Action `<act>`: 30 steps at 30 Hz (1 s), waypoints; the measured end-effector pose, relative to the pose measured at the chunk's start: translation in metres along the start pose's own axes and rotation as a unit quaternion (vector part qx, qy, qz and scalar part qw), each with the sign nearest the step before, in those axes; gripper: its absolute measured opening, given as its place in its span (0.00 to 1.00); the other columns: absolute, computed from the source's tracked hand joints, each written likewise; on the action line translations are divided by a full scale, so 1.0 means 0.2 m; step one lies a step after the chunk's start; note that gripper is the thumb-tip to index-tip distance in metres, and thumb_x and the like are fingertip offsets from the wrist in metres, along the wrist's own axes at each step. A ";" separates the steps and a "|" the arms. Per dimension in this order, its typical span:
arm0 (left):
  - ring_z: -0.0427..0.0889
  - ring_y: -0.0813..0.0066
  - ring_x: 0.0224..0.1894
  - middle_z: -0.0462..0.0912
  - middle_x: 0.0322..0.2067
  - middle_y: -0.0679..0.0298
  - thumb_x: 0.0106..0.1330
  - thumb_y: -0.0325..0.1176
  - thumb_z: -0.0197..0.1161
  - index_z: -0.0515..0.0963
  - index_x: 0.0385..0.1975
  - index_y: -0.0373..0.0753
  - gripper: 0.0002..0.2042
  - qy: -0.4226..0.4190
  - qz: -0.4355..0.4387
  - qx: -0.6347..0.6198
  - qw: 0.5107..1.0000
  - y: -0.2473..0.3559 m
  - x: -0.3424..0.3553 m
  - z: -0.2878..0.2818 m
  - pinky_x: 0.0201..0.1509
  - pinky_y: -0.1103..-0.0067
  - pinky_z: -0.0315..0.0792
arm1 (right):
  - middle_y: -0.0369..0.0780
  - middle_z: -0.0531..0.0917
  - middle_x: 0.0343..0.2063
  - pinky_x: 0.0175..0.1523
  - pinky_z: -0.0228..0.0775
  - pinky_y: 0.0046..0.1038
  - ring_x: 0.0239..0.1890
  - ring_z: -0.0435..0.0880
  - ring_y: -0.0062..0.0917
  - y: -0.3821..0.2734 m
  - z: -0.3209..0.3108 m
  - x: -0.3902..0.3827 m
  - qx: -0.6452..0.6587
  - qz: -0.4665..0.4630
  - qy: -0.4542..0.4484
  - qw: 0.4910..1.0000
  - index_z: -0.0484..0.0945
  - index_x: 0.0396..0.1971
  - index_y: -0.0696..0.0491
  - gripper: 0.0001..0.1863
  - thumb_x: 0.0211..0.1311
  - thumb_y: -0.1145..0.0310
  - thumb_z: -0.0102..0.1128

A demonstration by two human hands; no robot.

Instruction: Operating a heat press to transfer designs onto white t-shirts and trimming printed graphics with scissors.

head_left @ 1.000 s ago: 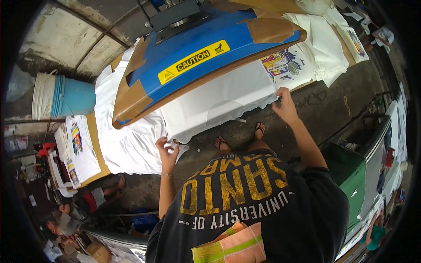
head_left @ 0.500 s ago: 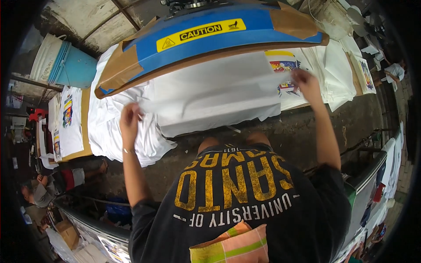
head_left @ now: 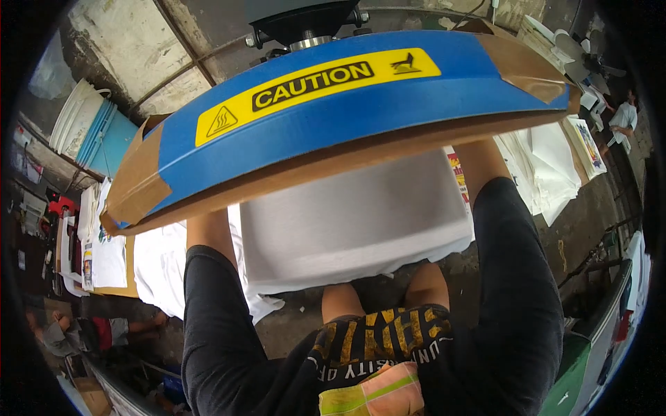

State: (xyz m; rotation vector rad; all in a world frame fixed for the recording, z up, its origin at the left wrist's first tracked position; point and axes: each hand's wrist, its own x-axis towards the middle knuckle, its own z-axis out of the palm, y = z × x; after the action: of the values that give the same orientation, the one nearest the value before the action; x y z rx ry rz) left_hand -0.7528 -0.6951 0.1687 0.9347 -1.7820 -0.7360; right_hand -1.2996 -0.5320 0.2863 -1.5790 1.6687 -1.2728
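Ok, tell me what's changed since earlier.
Both hands moved forward from the near edge of the white cloth to beneath the blue press plate, which hides them; only the forearms show, so their grip is unclear. The plate is still raised, the cloth still spread below.

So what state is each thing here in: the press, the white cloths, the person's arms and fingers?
Blue press head: raised, with a gap above the cloth below.
Brown covering: wrapped over the head's corners.
White cloth under the press: spread mostly smooth, front edge draped down.
White cloth at left: rumpled.
Left arm, right arm: reaching beneath the head.
Fingers: hidden, cannot tell.
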 end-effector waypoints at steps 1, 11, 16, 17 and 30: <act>0.77 0.75 0.38 0.78 0.37 0.63 0.70 0.35 0.44 0.75 0.46 0.36 0.15 0.004 -0.014 -0.012 1.000 0.01 -0.10 -0.03 0.43 0.79 0.71 | 0.40 0.79 0.31 0.36 0.67 0.21 0.31 0.76 0.21 0.04 0.04 -0.01 0.015 0.006 -0.010 1.000 0.73 0.49 0.59 0.20 0.65 0.61 0.49; 0.76 0.72 0.43 0.77 0.42 0.62 0.70 0.40 0.45 0.73 0.48 0.36 0.17 -0.021 -0.143 -0.206 0.968 0.05 -0.45 -0.19 0.47 0.77 0.70 | 0.40 0.78 0.37 0.43 0.65 0.22 0.38 0.75 0.22 0.40 -0.10 -0.29 0.116 0.110 -0.049 0.986 0.71 0.52 0.60 0.24 0.66 0.56 0.47; 0.75 0.71 0.45 0.77 0.44 0.61 0.70 0.43 0.45 0.73 0.50 0.36 0.19 -0.046 -0.214 -0.303 0.928 0.08 -0.46 -0.19 0.50 0.77 0.70 | 0.40 0.78 0.40 0.47 0.64 0.22 0.41 0.75 0.23 0.56 -0.20 -0.54 0.165 0.175 -0.060 0.969 0.70 0.53 0.60 0.26 0.66 0.54 0.46; 0.75 0.71 0.46 0.77 0.44 0.61 0.70 0.44 0.45 0.72 0.50 0.36 0.19 -0.043 -0.231 -0.316 0.919 0.10 -0.42 -0.17 0.50 0.76 0.70 | 0.40 0.78 0.41 0.48 0.63 0.23 0.42 0.75 0.23 0.58 -0.17 -0.56 0.178 0.187 -0.072 0.963 0.70 0.54 0.60 0.26 0.66 0.53 0.45; 0.74 0.68 0.53 0.75 0.52 0.61 0.69 0.53 0.44 0.69 0.55 0.35 0.27 -0.092 -0.465 -0.430 0.768 0.40 -0.85 0.04 0.57 0.74 0.68 | 0.41 0.77 0.49 0.57 0.61 0.24 0.50 0.74 0.25 0.11 0.22 -0.94 0.338 0.405 -0.054 0.848 0.67 0.57 0.60 0.32 0.68 0.47 0.42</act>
State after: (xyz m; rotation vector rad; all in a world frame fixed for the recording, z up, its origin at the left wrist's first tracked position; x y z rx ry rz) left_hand -0.7401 -0.5091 0.1504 1.0490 -0.7794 -2.1076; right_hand -1.2359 -0.3686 0.2040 -0.4188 1.3344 -1.0761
